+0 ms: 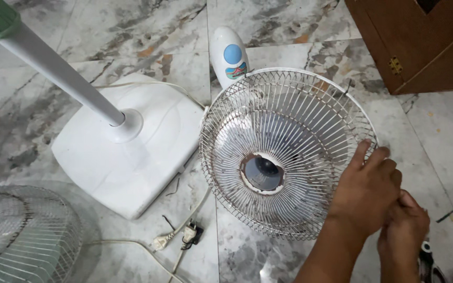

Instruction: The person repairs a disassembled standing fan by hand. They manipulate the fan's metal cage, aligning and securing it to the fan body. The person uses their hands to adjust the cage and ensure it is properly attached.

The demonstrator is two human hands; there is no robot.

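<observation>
Single head-worn view, steeply downward, close over the marble floor

floor: polished marble-look stone, grey-veined, glossy
fan guard: thin metal wire, white coating worn and dull, rust-brown specks near the hub
fan base: smooth white plastic, slight sheen
pole: smooth white plastic, with a matt green collar
motor housing: glossy white plastic
cabinet: brown wood, satin finish, brass-coloured metal hinge
</observation>
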